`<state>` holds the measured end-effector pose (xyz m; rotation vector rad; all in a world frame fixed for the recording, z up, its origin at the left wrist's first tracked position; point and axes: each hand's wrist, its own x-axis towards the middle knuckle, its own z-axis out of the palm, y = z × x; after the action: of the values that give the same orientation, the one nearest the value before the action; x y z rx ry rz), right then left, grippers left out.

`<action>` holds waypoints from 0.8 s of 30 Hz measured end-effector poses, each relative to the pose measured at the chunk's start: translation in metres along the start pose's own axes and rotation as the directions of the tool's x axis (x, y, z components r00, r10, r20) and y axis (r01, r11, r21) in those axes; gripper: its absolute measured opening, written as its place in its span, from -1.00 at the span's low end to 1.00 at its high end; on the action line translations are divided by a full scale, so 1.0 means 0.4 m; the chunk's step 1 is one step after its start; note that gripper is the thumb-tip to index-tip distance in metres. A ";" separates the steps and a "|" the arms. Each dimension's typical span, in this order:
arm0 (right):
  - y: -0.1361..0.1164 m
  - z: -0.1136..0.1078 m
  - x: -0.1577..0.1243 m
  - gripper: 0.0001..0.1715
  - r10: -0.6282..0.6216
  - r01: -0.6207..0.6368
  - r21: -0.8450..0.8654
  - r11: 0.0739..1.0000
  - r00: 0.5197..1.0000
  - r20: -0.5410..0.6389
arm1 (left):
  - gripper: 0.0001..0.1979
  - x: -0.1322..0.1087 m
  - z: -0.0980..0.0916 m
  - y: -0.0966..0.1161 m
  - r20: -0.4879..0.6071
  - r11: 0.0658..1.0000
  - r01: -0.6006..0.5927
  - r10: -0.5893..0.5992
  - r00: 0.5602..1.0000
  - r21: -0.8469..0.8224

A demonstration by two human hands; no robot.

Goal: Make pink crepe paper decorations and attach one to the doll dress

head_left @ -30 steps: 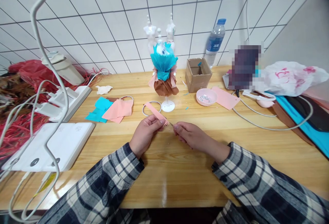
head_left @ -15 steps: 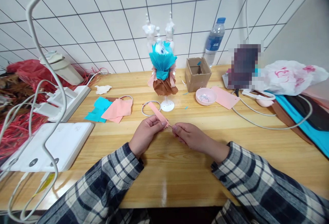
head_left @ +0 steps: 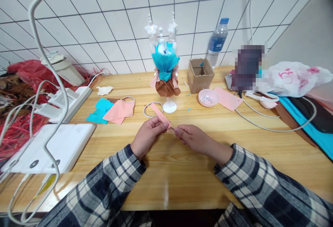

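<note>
My left hand (head_left: 149, 134) pinches a narrow strip of pink crepe paper (head_left: 159, 113) near its lower end. My right hand (head_left: 193, 138) is closed on a thin dark stick-like tool (head_left: 172, 128), whose tip meets the ragged end of the strip; its exact kind I cannot make out. Just beyond the hands stands a small white mannequin (head_left: 166, 51) dressed in a blue paper top and a brown paper skirt (head_left: 168, 87), on a round white base (head_left: 169, 107). Two more white mannequins (head_left: 172, 29) rise behind it. A pale ring (head_left: 145, 113) lies by the base.
Blue and pink paper pieces (head_left: 121, 110) lie at the left. A cardboard box (head_left: 200, 79), a pink bowl of small beads (head_left: 208, 98) and a water bottle (head_left: 218, 43) stand right of the mannequin. Cables and a white power bank-like box (head_left: 59, 143) fill the left side.
The tip of the tool has shifted slightly at the strip's lower end, and more of its dark shaft shows. Both hands stay almost in place.
</note>
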<state>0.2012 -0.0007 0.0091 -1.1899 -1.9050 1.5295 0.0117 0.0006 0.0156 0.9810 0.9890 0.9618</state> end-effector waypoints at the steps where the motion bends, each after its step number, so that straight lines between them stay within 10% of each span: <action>1: 0.000 0.000 0.000 -0.54 0.006 -0.006 -0.001 1.000 1.000 0.001 | -0.85 0.001 0.000 0.000 -0.008 1.000 -0.002 0.002 1.000 -0.002; 24: -0.005 0.028 -0.013 -0.45 -0.055 0.051 -0.036 0.998 0.992 -0.116 | -0.83 0.003 0.000 -0.005 -0.043 0.999 -0.030 0.029 0.999 -0.011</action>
<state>0.1946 -0.0114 0.0085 -1.2053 -1.8767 1.3749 0.0123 0.0013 0.0132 0.9709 1.0063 1.0161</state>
